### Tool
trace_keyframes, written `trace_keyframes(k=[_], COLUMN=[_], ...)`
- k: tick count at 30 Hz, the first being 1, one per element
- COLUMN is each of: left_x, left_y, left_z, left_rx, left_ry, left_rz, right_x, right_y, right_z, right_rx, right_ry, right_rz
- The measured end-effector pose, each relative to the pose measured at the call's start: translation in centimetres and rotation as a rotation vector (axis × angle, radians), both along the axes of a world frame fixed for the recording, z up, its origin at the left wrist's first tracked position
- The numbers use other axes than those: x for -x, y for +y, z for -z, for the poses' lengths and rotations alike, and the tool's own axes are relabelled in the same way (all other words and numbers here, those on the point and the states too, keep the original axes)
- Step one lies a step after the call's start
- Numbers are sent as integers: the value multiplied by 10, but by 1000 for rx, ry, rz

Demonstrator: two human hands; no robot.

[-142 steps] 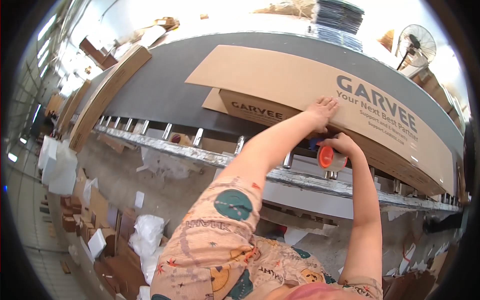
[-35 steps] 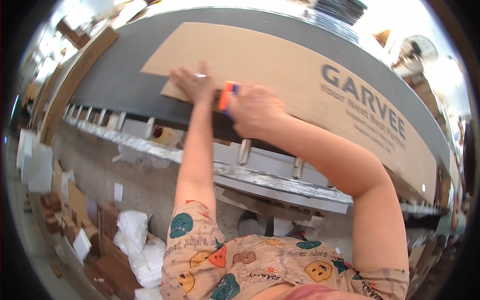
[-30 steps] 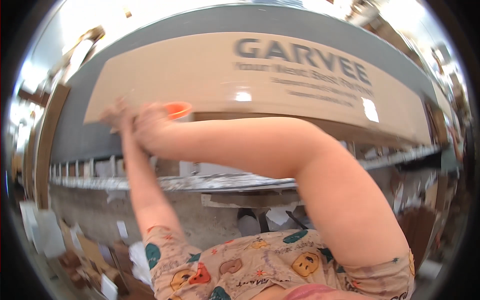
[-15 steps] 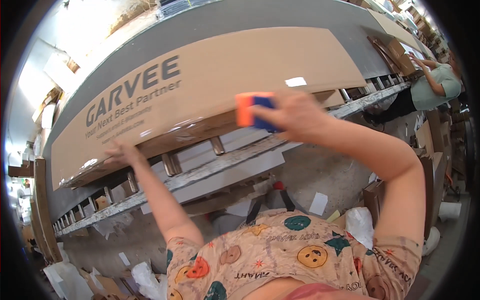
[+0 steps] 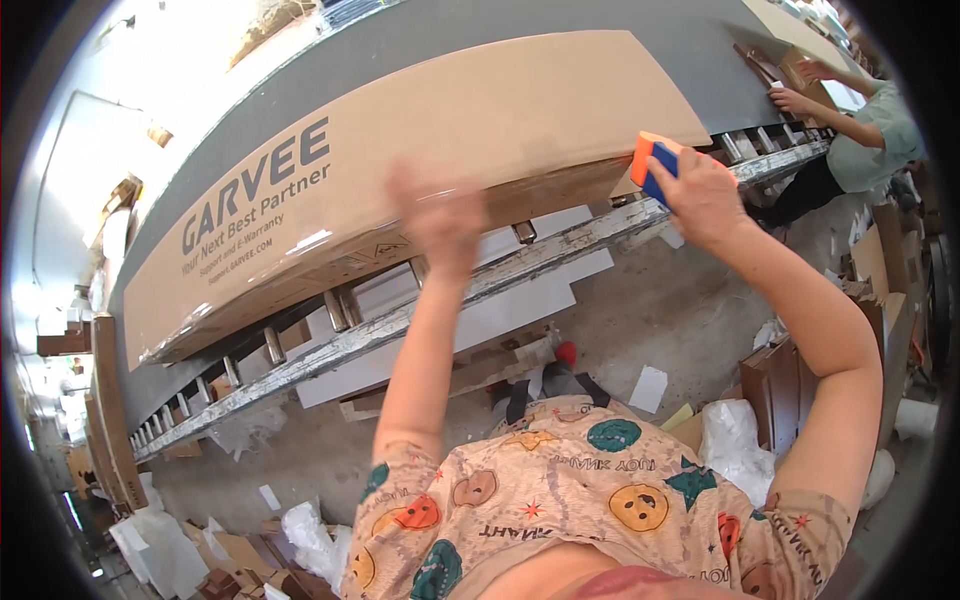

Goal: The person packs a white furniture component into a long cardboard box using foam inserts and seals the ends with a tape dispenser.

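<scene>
A long brown cardboard carton (image 5: 500, 110) with dark printing lies flat on a grey conveyor (image 5: 280, 100). Shiny clear tape runs along its near edge. My right hand (image 5: 703, 195) is closed around an orange-and-blue tape dispenser (image 5: 659, 172), held at the carton's right near corner; whether it touches the cardboard is unclear. My left hand (image 5: 440, 215) is over the middle of the near edge, its fingers smeared by motion.
Metal rollers (image 5: 338, 308) and a worn rail (image 5: 480, 285) line the conveyor's near side. At the far right a co-worker (image 5: 870, 140) handles a smaller box. White plastic wrap (image 5: 735, 445) and cardboard scraps lie on the floor around me.
My right hand has carried the tape dispenser rightward to the carton's right end. The left hand has left the carton's left part and moved right. The co-worker's arms have shifted.
</scene>
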State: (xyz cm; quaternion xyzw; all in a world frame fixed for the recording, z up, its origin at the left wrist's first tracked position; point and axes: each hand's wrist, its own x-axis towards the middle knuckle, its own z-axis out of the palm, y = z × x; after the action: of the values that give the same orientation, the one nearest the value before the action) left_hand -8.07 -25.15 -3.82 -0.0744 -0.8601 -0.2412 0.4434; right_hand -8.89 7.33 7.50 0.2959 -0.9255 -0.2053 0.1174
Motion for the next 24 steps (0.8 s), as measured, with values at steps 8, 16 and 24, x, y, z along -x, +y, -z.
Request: trace_keyframes(k=[8,16,24], left_x=[86,96,-69], left_y=[113,175,-196], left_z=[6,48,-33], left_rx=[803,556,307], left_ry=[-146,-71,-553], left_rz=[288,203,-22], right_x=[33,11,80], right_y=[-19,-40,-223], right_z=[-57,-69,-11], right_rx=[-208,965,1632], right_ry=[-255,-938,-1262], right_rz=[579,311,220])
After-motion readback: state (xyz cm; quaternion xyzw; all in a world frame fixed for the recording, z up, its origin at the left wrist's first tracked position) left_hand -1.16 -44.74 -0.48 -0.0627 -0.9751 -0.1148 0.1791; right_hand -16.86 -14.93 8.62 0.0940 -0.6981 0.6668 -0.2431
